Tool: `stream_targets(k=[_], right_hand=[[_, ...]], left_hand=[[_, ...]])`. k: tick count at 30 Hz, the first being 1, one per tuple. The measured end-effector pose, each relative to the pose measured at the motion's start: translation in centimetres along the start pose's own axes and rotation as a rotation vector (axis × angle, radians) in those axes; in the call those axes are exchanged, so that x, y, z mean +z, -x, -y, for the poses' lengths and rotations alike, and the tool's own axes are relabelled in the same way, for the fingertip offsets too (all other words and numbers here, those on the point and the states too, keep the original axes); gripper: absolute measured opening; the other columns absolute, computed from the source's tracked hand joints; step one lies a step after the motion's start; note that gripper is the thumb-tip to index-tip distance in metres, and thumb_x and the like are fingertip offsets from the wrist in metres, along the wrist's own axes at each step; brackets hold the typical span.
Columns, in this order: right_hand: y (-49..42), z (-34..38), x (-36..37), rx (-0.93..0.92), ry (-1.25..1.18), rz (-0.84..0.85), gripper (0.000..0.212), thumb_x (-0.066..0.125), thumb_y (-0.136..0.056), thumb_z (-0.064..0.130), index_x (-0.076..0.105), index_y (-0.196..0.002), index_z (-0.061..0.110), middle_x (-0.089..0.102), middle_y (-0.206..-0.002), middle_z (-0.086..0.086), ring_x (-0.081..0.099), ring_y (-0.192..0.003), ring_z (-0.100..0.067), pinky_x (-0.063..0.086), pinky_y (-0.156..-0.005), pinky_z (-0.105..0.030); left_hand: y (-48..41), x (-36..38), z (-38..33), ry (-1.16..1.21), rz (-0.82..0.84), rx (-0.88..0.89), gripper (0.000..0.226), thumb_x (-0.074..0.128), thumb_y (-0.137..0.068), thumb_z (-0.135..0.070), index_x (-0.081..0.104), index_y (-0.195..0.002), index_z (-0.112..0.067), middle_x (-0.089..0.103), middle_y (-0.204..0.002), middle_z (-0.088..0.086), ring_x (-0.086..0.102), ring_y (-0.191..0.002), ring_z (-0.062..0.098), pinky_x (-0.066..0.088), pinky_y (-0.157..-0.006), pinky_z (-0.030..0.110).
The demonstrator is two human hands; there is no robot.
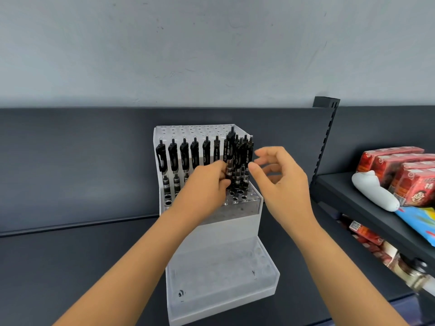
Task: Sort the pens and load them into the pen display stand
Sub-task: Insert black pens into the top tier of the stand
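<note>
Left hand [205,182] pinches a black pen [230,153] over the acrylic pen display stand [235,228]; right hand [283,182] beside the stand's pens, fingers loosely spread, holding nothing.

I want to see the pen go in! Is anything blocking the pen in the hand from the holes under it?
Nothing visible blocks it. The left hand holds the pen upright above open holes in the stand. Other pens stand close on its right, beside the path.
</note>
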State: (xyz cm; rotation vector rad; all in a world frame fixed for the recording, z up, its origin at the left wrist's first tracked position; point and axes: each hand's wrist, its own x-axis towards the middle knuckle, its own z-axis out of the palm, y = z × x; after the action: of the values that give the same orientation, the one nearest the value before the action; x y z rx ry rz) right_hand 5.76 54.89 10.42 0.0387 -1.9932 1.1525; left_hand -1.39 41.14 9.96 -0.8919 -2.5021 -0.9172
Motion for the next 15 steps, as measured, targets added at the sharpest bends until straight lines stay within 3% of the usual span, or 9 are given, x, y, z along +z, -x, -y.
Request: stream_targets(k=[3, 6, 9, 12, 15], right_hand=[[-1.0, 0.5, 0.5, -0.135, 0.09, 0.015, 0.034, 0.059, -0.093, 0.025, 0.055, -0.126, 0.032, 0.054, -0.117, 0.009, 0.053, -0.1, -0.003, 0.042, -0.08, -0.01], [-2.2, 0.8, 1.4, -0.258, 0.293, 0.011, 0.037, 0.053, -0.097, 0.03, 0.052, -0.133, 0.034, 0.035, -0.142, -0.003, 0.03, -0.129, -0.017, 0.032, -0.103, -0.029], [-3.0, 0.8, 2.2, -0.251, 0.313, 0.008, 0.03, 0.053, -0.098, 0.028, 0.059, -0.126, 0.033, 0.033, -0.145, -0.006, 0.021, -0.134, -0.019, 0.03, -0.109, -0.043], [-3.3, 0.6, 2.2, -0.249, 0.261, -0.006, 0.026, 0.054, -0.097, 0.027, 0.061, -0.121, 0.034, 0.034, -0.143, -0.003, 0.021, -0.133, -0.016, 0.031, -0.108, -0.041], [-3.0, 0.4, 2.1, -0.272, 0.249, 0.006, 0.024, 0.056, -0.096, 0.026, 0.062, -0.118, 0.032, 0.037, -0.141, -0.001, 0.023, -0.131, -0.015, 0.032, -0.107, -0.04]], left_hand=[[0.1, 0.2, -0.3, -0.074, 0.042, -0.05, 0.02, 0.056, -0.094, -0.015, 0.056, -0.112, -0.006, 0.068, -0.097, 0.008, 0.064, -0.089, 0.024, 0.053, -0.081, 0.044], [-0.1, 0.1, -0.8, -0.112, 0.052, -0.066, 0.017, 0.053, -0.092, -0.013, 0.055, -0.107, -0.006, 0.067, -0.094, 0.01, 0.063, -0.088, 0.028, 0.053, -0.077, 0.046], [-0.1, -0.2, -1.2, -0.107, 0.063, -0.057, 0.013, 0.054, -0.093, -0.021, 0.055, -0.096, -0.008, 0.065, -0.086, 0.008, 0.062, -0.081, 0.026, 0.052, -0.07, 0.041], [0.1, -0.2, -1.6, -0.134, 0.041, -0.071, 0.031, 0.054, -0.093, -0.04, 0.053, -0.079, -0.012, 0.06, -0.071, 0.004, 0.058, -0.067, 0.022, 0.048, -0.059, 0.035], [0.1, -0.2, -2.1, -0.268, -0.101, -0.059, 0.04, 0.05, -0.095, -0.041, 0.046, -0.065, -0.015, 0.051, -0.058, 0.001, 0.052, -0.056, 0.022, 0.039, -0.051, 0.03]])
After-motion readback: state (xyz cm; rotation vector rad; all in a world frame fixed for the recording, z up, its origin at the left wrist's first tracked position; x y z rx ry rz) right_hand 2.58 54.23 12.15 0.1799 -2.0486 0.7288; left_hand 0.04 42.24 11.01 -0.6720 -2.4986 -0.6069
